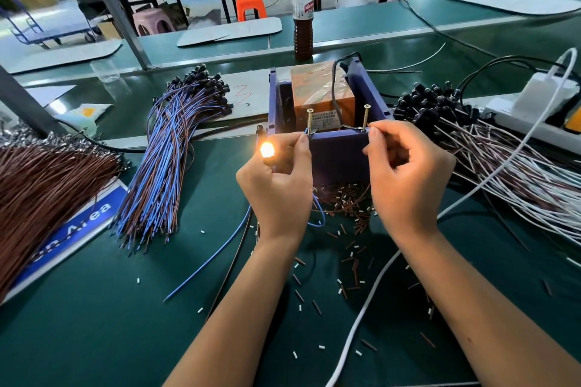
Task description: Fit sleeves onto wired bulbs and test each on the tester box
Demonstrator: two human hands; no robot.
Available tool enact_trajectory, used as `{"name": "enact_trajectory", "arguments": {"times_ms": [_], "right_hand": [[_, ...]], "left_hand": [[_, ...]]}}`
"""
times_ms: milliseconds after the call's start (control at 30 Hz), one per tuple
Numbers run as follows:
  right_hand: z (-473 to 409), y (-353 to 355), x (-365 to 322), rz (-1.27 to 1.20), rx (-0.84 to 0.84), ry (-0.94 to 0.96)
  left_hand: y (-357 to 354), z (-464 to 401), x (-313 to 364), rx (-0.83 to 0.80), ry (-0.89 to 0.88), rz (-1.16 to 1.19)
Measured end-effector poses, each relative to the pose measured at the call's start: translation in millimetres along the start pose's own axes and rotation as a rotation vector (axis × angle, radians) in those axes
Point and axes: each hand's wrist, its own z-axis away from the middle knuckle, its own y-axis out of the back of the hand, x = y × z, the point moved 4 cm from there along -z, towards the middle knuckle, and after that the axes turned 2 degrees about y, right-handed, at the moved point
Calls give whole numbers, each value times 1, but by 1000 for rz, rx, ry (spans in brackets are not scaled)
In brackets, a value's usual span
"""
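- Head view: test step in hand; bulb [267, 150] glows beside left hand [278, 188], just left of tester box [333, 148].
- Judgement: for a good test, keep each bare wire end steady against its own screw; light pressure only, hold until glow reads steady, keep the two ends apart.
- Left fingers curled, pinching blue wire [317, 214] at left screw [309, 122]; bulb held low in same hand.
- Right hand [408, 176] fingers curled, thumb and forefinger pinching a thin wire end at right screw [366, 118]; wire itself too small to trace.
- Blue-brown bundle [163, 160] lies left of box, white-wired bundle [503, 160] right; which pile is tested, cannot tell.
- Cut sleeves [349, 201] scattered on mat in front of box.
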Motion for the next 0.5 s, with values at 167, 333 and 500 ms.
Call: {"name": "enact_trajectory", "arguments": {"times_ms": [167,333,500], "right_hand": [[4,5,-1,-120,-5,-1],[14,-4,-26,-267,-224,140],[7,-18,-74,-188,-179,300]], "left_hand": [[24,-25,5,60,64,147],[75,-100,-13,-200,553,118],[110,-149,-7,-714,803,124]]}}
